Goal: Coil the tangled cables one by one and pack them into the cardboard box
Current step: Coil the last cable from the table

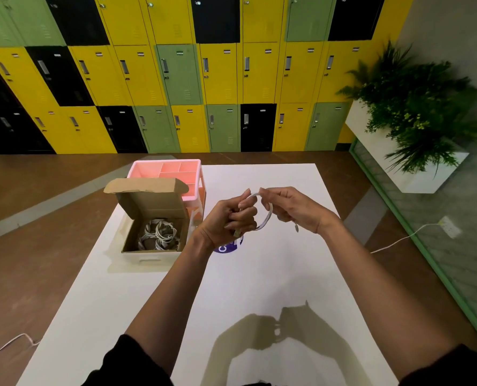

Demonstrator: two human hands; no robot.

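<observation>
Fingers [242,217] of the left hand [226,221] are curled round the lower left part of a white cable [269,215], which is bent into a small loop in the air to the right of the cardboard box [151,203]; the index finger points up along the loop's top. The right hand [295,208] pinches the top of the same loop between thumb and fingertips [262,192], its other fingers bent loosely beneath. One plug end of the cable pokes out under the left hand, and the other end hangs free below the right hand. Both hands are raised above the white table [259,288], near the box but not touching it. The box stands open on the table, its lid tipped back, and several coiled white cables [159,234] lie inside on its floor. A pink divided tray [165,169] stands just behind the box, its near edge hidden by the lid. A purple round sticker [226,249] lies on the table near the box's right side, partly covered by the left wrist. Beyond the box stands a wall of yellow, green and black lockers [217,73]; far to the box's right, a leafy planter [415,112]
</observation>
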